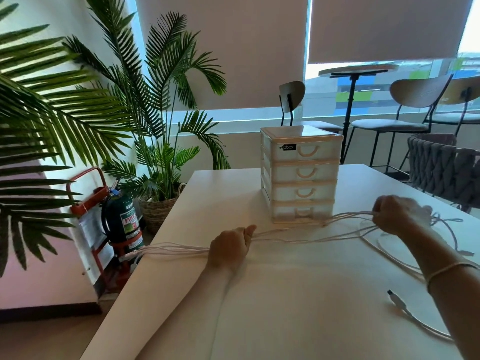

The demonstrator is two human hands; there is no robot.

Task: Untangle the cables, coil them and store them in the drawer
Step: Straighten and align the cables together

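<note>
Several thin white cables (298,236) stretch in a bundle across the white table (298,294). My left hand (230,249) grips the bundle near the table's left edge, and the loose ends stick out past that edge. My right hand (397,216) grips the same bundle further right, in front of a white four-drawer plastic unit (301,175). All its drawers are closed. More white cable lies looped on the table under and beyond my right hand. A separate cable with a USB plug (397,301) lies near my right forearm.
A green fire extinguisher (123,219) on a red stand sits on the floor left of the table, beside potted palms (158,162). A dark woven chair (444,167) stands at the table's far right. Stools and a round high table (358,70) are by the window.
</note>
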